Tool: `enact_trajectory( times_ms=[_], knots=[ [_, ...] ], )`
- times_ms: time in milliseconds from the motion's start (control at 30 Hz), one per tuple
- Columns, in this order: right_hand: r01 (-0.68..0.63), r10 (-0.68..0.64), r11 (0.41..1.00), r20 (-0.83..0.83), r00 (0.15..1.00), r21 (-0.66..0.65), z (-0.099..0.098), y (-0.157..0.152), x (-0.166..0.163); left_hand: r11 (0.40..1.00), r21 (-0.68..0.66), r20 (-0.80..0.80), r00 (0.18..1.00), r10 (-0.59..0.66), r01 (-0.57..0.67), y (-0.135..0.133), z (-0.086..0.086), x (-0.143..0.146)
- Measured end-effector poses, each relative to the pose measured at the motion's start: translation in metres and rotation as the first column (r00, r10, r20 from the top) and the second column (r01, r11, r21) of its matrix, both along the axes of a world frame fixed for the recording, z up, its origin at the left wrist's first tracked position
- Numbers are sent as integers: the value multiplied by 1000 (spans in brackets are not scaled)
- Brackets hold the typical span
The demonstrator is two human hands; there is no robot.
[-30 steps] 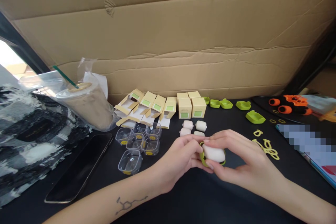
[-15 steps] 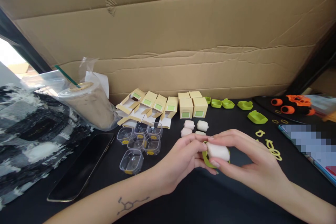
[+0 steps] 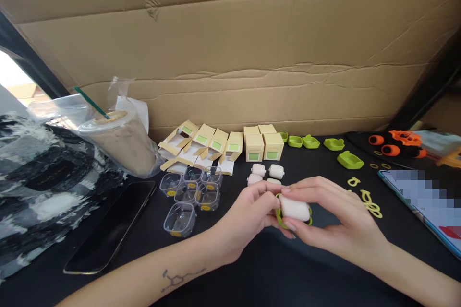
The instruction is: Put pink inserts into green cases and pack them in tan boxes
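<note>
My left hand (image 3: pixel 248 211) is closed round a small green plastic case (image 3: pixel 280 219), whose rim shows beneath and beside a white roller (image 3: pixel 295 207). From the other side, my right hand (image 3: pixel 334 208) pinches that roller between thumb and fingers, at the mouth of the case. How deep the roller sits in it is partly hidden by my fingers. Just beyond my hands lie several similar rollers (image 3: pixel 276 171), pinkish and white. Light green ring-shaped pieces (image 3: pixel 366 196) are scattered to the right of my right hand.
Clear plastic tubs (image 3: pixel 180 219) and a dark phone (image 3: pixel 111 228) lie left. Small cartons (image 3: pixel 254 147), some opened, and green cases (image 3: pixel 350 159) line the back. A bagged drink (image 3: pixel 122 139) leans left; an orange toy car (image 3: pixel 405 139) and a lit-screen device (image 3: pixel 421 206) are right.
Both hands, with the roller and green case between them, have shifted very slightly left. The camera view has moved a little too. The grip looks the same.
</note>
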State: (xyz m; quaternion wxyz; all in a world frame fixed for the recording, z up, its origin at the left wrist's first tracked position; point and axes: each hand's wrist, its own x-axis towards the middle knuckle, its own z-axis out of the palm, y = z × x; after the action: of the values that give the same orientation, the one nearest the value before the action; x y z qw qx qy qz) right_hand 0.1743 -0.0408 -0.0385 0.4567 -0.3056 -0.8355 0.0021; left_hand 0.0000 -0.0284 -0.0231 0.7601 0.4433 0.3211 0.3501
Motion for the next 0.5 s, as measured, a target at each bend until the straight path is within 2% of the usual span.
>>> enact_trajectory(
  times_ms=[133, 233, 300, 500],
  knots=[
    [-68, 69, 996, 27, 997, -55, -1, 4, 7, 1000, 23, 70, 998, 6, -7, -1, 5, -2],
    [-43, 39, 991, -36, 999, -124, 0, 7, 12, 999, 39, 53, 998, 35, -37, -2, 8, -3],
    [-29, 27, 992, -16, 999, -121, 1, 9, 13, 999, 40, 38, 999, 28, -30, -3, 8, -3],
    [-115, 123, 982, 46, 991, -149, 5, 9, 12, 999, 42, 43, 999, -4, 2, -5, 6, -2]
  ],
)
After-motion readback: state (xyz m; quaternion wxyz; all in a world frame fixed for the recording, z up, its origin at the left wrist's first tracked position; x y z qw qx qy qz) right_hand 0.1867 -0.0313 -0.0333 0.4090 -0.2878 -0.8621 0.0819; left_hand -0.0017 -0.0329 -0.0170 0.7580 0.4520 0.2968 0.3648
